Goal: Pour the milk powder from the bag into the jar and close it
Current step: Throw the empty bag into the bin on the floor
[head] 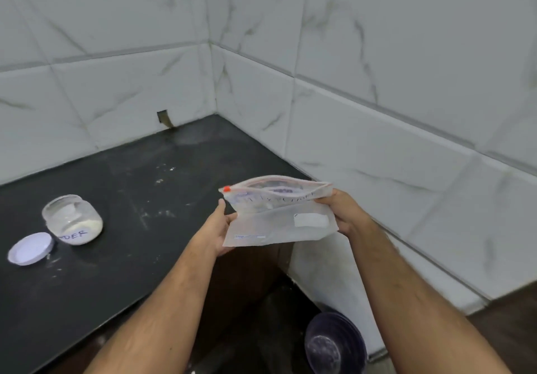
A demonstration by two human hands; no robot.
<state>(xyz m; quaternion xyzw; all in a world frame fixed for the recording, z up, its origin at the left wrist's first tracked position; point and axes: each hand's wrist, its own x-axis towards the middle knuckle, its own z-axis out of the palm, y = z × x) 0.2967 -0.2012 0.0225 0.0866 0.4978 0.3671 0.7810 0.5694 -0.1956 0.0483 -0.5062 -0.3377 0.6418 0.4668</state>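
Both hands grasp the zip-lock bag [279,216] above the black countertop's [139,170] right edge: left hand [216,228] pinching its left side, right hand [341,213] gripping its right (mouth gaping). Well apart to the left, the glass jar [72,219] holds white powder, uncapped; white lid [30,248] lies just beside it.

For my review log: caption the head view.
Both hands hold the open clear zip bag; glass jar unlidded.
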